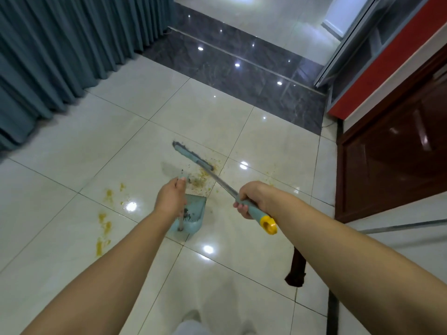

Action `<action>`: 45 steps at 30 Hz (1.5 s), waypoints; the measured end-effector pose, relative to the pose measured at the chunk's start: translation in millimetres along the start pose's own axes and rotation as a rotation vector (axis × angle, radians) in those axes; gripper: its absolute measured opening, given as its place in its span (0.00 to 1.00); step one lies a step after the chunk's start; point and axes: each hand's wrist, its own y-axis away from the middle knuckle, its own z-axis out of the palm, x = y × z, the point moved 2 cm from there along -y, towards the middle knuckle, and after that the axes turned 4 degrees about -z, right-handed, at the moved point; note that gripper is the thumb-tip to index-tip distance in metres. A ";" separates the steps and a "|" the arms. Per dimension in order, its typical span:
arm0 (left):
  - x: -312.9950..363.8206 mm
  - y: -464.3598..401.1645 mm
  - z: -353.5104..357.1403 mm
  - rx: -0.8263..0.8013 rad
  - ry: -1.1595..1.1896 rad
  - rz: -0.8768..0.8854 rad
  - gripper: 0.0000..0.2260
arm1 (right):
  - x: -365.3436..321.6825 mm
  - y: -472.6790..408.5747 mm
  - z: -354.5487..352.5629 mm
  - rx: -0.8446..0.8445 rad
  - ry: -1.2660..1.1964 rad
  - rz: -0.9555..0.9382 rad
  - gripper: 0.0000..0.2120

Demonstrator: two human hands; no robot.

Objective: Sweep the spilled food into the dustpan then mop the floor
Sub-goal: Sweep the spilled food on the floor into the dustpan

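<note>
Gripping the broom (193,158) handle, the right hand (251,199) sets its head beside the spilled food (202,177). The left hand (170,198) clasps the dustpan (193,211) handle, pan on the floor (96,146).

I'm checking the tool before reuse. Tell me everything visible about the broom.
The broom has a narrow pale teal head edged with dark bristles, a thin silvery metal shaft, and a teal grip ending in a yellow cap with a hanging hole. The right hand holds the grip. The shaft slants down and forward, and the head rests on the white tile beside the yellow crumbs, just beyond the dustpan.
</note>
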 end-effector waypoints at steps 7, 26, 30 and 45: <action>-5.9 5.9 -41.5 0.098 0.078 -0.050 0.18 | 6.0 -28.1 8.0 -0.146 -0.012 0.065 0.07; -36.7 21.0 -104.2 0.826 -0.063 -0.205 0.19 | 8.2 -124.3 67.7 -0.505 0.251 0.454 0.06; -46.2 19.8 -102.6 0.956 0.011 -0.255 0.20 | 5.5 -147.2 82.6 -0.509 0.378 0.521 0.07; -16.2 -53.4 -22.8 1.056 0.172 -0.349 0.21 | -130.5 -246.2 -17.6 -0.413 0.233 0.486 0.09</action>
